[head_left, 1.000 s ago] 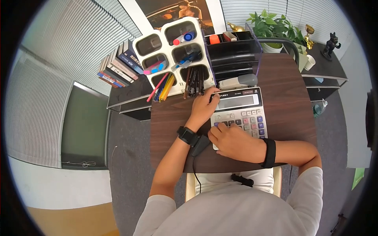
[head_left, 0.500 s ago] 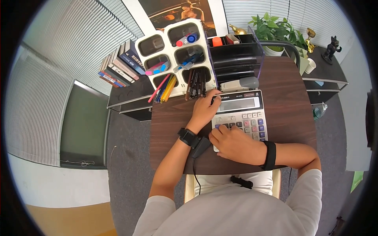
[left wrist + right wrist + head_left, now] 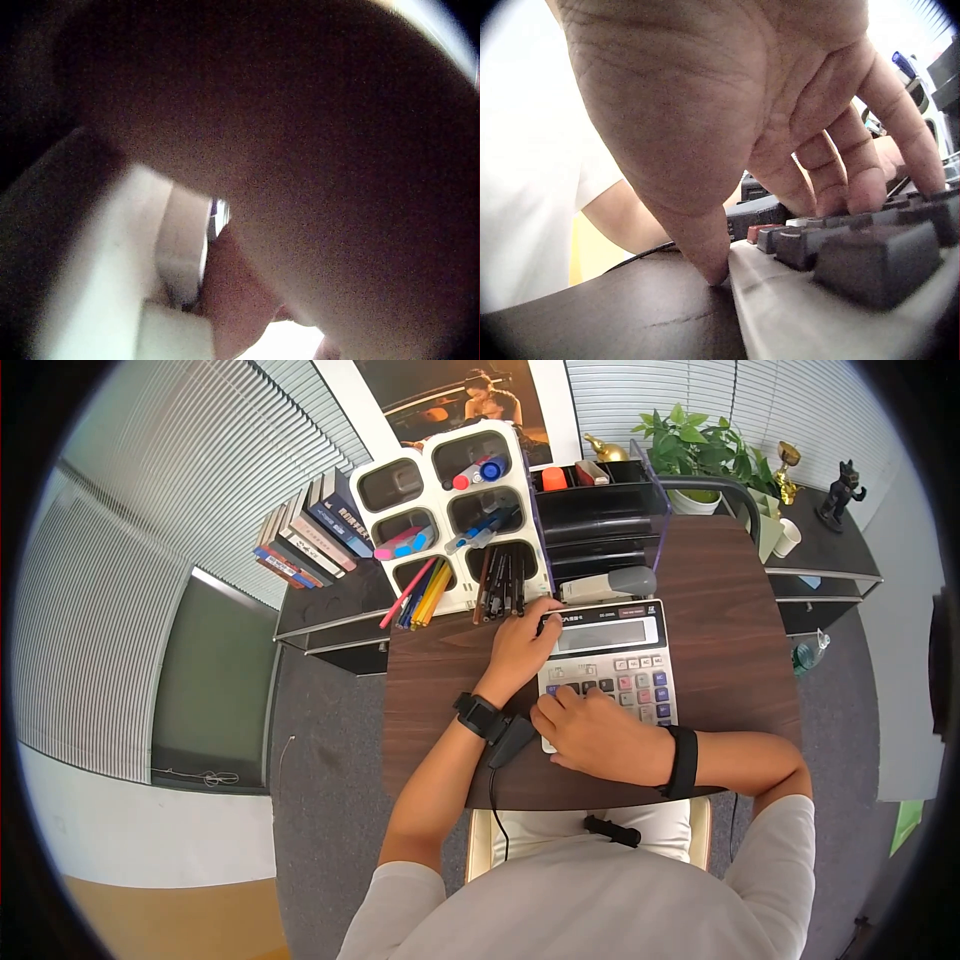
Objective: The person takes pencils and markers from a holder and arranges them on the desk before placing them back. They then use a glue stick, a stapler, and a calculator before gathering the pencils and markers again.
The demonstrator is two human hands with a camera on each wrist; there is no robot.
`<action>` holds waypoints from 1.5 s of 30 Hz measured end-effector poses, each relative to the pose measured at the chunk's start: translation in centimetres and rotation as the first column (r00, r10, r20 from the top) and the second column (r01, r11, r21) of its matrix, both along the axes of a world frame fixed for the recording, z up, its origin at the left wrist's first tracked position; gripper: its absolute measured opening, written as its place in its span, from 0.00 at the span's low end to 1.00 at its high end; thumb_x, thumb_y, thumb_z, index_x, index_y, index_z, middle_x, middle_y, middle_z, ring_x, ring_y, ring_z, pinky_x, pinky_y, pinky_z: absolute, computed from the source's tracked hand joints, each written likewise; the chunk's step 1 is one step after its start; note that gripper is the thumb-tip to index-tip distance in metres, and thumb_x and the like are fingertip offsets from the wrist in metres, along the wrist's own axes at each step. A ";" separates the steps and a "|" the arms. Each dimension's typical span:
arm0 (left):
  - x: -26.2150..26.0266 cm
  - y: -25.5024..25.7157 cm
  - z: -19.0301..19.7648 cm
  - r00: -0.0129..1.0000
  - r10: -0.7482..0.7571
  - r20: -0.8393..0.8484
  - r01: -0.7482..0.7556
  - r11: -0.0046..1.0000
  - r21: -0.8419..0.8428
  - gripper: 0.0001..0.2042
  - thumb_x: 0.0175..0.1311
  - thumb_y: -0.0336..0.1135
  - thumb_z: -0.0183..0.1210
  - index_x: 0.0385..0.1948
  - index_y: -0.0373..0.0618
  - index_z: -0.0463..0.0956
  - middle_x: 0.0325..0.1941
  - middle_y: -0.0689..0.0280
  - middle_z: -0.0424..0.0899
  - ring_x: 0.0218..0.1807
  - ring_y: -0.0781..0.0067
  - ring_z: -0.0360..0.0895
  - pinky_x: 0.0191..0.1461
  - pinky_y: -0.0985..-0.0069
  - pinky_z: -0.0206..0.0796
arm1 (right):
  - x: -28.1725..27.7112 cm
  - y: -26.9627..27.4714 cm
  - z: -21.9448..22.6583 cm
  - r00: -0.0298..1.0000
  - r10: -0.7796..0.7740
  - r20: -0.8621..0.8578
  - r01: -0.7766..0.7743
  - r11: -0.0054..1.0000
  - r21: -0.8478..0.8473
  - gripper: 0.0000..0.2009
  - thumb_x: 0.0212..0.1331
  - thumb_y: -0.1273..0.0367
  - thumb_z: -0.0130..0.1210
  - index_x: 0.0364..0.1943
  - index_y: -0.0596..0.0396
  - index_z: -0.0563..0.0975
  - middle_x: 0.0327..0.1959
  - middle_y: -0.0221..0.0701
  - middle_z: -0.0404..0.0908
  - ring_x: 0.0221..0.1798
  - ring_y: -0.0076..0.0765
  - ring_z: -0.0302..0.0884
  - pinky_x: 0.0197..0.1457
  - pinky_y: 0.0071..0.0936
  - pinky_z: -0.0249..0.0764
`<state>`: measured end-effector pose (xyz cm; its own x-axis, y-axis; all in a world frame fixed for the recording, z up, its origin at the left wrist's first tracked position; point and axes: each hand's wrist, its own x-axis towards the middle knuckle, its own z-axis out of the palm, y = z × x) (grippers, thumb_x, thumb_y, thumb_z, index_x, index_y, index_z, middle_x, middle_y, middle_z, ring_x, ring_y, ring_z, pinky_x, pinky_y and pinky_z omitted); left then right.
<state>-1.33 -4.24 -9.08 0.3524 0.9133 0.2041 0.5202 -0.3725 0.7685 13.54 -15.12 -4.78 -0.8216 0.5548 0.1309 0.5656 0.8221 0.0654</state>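
Note:
A large white calculator [image 3: 603, 660] with a grey display lies flat on the brown table. My left hand [image 3: 522, 650] rests at its upper left corner, the fingertips touching that edge. Over the lower left keys is my right hand [image 3: 600, 735], its fingers bent loosely down. In the right wrist view the fingertips of the right hand [image 3: 780, 112] rest on or just over the dark keys [image 3: 877, 262], while the thumb stands against the calculator's near edge. The left wrist view is dark and mostly filled by the left hand [image 3: 300, 150].
Behind the left hand stands a white organizer [image 3: 440, 510] with pens and pencils [image 3: 505, 580]. A grey-white object [image 3: 605, 586] lies between the calculator and the black tray rack [image 3: 600, 515]. A black device [image 3: 512, 742] with a cable sits beside the left wrist. Books [image 3: 315, 530] stand far left.
The head view has tilted slightly, so the desk items appear a little lower. Both hands stay in nearly the same places on the calculator.

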 end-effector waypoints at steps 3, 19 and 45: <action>0.0 -0.1 0.3 1.000 0.002 -0.014 -0.002 1.000 -0.023 0.12 0.65 0.37 0.50 0.45 0.44 0.75 0.32 0.58 0.82 0.31 0.65 0.78 0.38 0.73 0.66 | 0.0 0.0 0.0 1.000 0.001 0.003 -0.001 1.000 0.003 0.25 0.48 0.55 0.64 0.42 0.61 0.74 0.36 0.30 0.71 0.39 0.30 0.70 0.32 0.24 0.72; -0.1 0.1 -0.3 1.000 0.000 -0.004 0.000 1.000 0.006 0.11 0.65 0.37 0.50 0.45 0.45 0.75 0.34 0.55 0.82 0.34 0.59 0.80 0.40 0.71 0.68 | 0.0 0.1 0.0 0.997 0.033 -0.068 -0.029 0.998 0.065 0.19 0.48 0.57 0.63 0.34 0.58 0.76 0.31 0.28 0.70 0.37 0.29 0.70 0.28 0.23 0.69; -0.1 0.3 -1.0 0.999 -0.027 0.023 0.024 0.996 0.091 0.11 0.66 0.38 0.49 0.45 0.48 0.74 0.22 0.56 0.77 0.26 0.57 0.78 0.34 0.68 0.66 | -0.1 0.0 0.8 1.000 0.017 -0.022 -0.018 0.999 -0.026 0.26 0.48 0.54 0.63 0.45 0.60 0.73 0.37 0.31 0.72 0.40 0.32 0.73 0.34 0.25 0.73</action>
<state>-1.45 -3.96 -10.12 0.3692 0.8814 0.2947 0.4910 -0.4543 0.7434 13.40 -15.15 -4.01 -0.8284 0.5437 0.1349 0.5520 0.8333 0.0312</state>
